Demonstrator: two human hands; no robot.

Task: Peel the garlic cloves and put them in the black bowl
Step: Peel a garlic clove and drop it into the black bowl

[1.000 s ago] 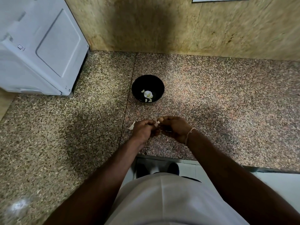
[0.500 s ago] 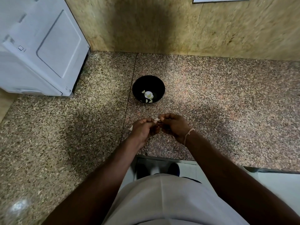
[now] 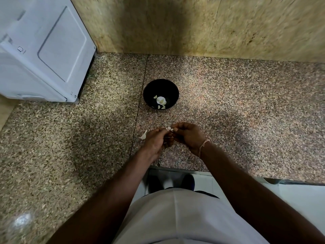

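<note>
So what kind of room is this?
Probably a home kitchen: a speckled granite countertop, a small round black bowl holding peeled garlic cloves, and a white boxy appliance standing against the stone-tiled wall.

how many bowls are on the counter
1. The black bowl sits on the granite counter just beyond the hands, with a few pale garlic pieces at its bottom. No other bowl shows in this view.

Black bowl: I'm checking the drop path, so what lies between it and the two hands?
Head view: only bare speckled countertop between black bowl and hands.
</note>
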